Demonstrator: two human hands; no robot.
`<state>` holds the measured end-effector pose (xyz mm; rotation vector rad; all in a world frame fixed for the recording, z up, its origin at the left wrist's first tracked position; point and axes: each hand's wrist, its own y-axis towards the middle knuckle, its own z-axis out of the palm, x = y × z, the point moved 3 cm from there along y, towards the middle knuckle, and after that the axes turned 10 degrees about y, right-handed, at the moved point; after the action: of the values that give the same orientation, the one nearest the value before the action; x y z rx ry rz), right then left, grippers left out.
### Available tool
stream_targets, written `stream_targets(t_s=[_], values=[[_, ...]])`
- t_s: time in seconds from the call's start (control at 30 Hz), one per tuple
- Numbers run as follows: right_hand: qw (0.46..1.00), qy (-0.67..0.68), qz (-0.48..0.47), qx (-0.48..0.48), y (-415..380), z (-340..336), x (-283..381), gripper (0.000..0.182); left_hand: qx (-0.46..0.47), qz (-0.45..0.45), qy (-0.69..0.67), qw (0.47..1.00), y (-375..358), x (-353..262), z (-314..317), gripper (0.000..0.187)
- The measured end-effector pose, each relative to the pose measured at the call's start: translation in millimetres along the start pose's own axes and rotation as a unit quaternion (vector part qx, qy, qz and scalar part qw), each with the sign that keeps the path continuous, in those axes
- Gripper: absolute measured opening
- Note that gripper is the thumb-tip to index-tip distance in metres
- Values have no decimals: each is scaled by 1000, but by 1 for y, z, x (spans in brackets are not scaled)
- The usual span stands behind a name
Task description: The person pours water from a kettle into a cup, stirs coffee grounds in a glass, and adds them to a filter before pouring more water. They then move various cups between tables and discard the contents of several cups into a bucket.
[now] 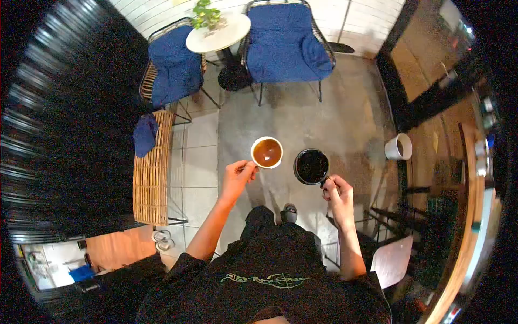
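Observation:
My left hand (236,178) holds a white cup (267,152) by its handle; the cup is filled with brown liquid. My right hand (338,193) grips the handle of a black cup (311,166) holding a dark liquid. Both cups are held out in front of me, side by side and slightly apart, above a grey concrete floor (324,124). My shoe (289,213) shows below the cups.
Two blue-cushioned wire chairs (286,43) (174,67) flank a small round white table (218,33) with a plant (206,15) ahead. A wicker bench (152,173) with a blue cloth (144,134) stands at left. A white bin (398,147) and wooden counter (475,216) are at right.

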<state>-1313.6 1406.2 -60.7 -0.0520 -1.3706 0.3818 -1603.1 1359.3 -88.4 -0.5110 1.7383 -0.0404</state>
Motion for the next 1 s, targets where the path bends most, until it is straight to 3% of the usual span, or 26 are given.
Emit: stream_targets(t_s=[0.17, 0.27, 0.4, 0.6, 0.83, 1.0], values=[[998, 25, 19, 62, 110, 60, 15, 20, -60, -10, -49, 997, 87, -2, -53, 27], [998, -1, 35, 47, 175, 108, 21, 20, -81, -30, -50, 995, 146, -5, -92, 26], [997, 15, 18, 79, 268, 158, 11, 19, -76, -1, -58, 995, 236, -7, -140, 26], [994, -2, -1, 108, 414, 232, 21, 23, -73, -39, -28, 996, 375, -20, -202, 27], [996, -17, -7, 87, 580, 308, 24, 26, -105, -22, -44, 993, 540, -22, -253, 28], [991, -12, -33, 126, 709, 347, 9, 26, -128, -19, -55, 990, 654, -19, -281, 29]])
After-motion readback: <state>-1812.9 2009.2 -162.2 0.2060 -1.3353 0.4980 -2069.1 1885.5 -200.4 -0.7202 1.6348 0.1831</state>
